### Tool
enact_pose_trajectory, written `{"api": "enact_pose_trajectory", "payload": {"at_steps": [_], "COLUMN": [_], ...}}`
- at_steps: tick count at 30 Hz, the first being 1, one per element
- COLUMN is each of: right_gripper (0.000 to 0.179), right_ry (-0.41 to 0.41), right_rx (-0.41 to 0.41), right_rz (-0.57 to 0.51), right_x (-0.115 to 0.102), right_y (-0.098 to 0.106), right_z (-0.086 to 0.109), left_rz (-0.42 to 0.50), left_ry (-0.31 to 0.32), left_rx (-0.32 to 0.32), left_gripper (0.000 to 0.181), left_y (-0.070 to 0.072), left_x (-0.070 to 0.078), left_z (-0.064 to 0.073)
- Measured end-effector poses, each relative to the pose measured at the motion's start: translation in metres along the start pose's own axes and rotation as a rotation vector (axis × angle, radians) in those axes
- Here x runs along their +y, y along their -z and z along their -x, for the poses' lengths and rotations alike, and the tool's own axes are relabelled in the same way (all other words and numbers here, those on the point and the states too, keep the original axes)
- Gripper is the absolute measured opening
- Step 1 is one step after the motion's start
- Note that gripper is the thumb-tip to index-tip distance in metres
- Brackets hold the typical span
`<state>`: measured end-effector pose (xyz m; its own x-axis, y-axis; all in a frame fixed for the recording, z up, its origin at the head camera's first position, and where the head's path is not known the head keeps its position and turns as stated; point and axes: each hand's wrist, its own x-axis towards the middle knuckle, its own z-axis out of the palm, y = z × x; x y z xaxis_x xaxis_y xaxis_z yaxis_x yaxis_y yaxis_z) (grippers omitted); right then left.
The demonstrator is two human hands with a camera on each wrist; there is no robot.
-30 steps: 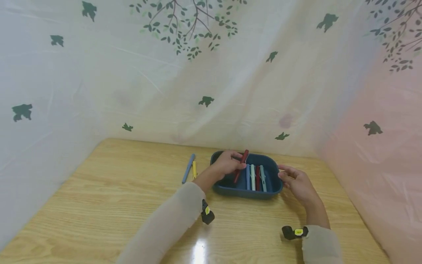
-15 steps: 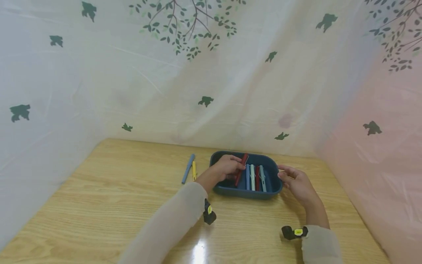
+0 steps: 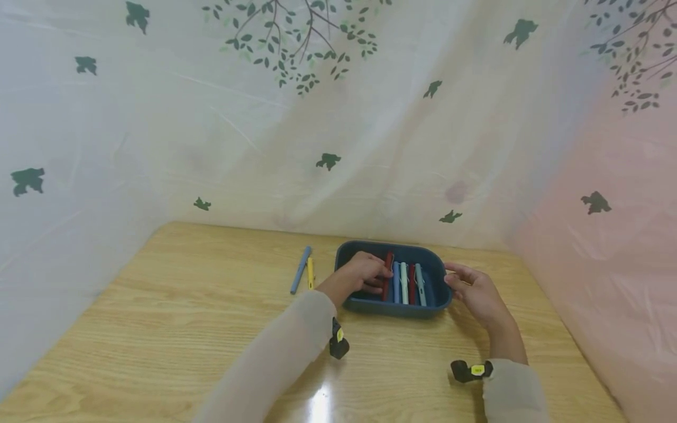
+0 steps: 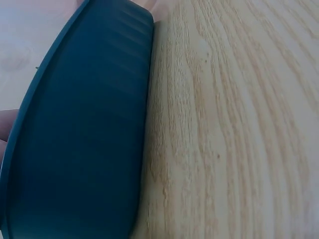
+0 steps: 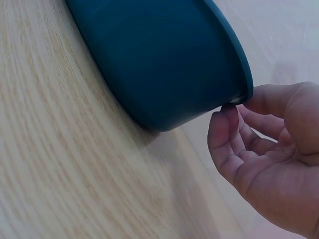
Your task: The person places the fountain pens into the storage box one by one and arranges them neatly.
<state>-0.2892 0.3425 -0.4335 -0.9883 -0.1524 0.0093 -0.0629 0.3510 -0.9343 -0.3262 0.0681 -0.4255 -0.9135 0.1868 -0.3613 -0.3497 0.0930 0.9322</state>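
Note:
A dark blue oblong plastic box (image 3: 365, 306) stands on the wooden table. My left hand (image 3: 364, 271) reaches inside it, its fingers on a dark red pen (image 3: 388, 258) that lines up with the other pens. To its right lie a blue pen (image 3: 396, 282), a pale green pen (image 3: 404, 283), another dark red pen (image 3: 412, 285) and a grey-green pen (image 3: 420, 285). The left wrist view mostly shows the box's outer wall (image 4: 89, 114), which hides nearly all of that hand. My right hand (image 5: 279, 154) pinches the box's right-end rim between thumb and fingers.
Left of the box, a blue pen (image 3: 300, 270) and a yellow pen (image 3: 310, 273) lie on the table (image 3: 158, 305). A pale curtain (image 3: 254, 147) printed with leaves and birds hangs right behind the table's back edge.
My left hand has lowered the dark red pen into the box, and the pen has turned from slanted to nearly in line with the others. The right hand has stayed at the rim.

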Motion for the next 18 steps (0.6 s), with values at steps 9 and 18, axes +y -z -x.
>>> {"api": "enact_pose_trajectory", "payload": {"at_steps": [9, 18], "right_gripper": [0.052, 0.051], "right_ry": [0.003, -0.004], "right_rx": [-0.004, 0.005], "right_rz": [-0.006, 0.004], "right_x": [-0.0012, -0.0013], "right_y": [-0.0004, -0.0009], "right_z": [0.0005, -0.0001], "left_rz": [-0.040, -0.088], "left_ry": [0.005, -0.008], "left_rx": [0.005, 0.050], "left_gripper": [0.032, 0.033], "left_y": [-0.0016, -0.0082], "left_x": [-0.0007, -0.0019], "left_z": [-0.0007, 0.0017]}}
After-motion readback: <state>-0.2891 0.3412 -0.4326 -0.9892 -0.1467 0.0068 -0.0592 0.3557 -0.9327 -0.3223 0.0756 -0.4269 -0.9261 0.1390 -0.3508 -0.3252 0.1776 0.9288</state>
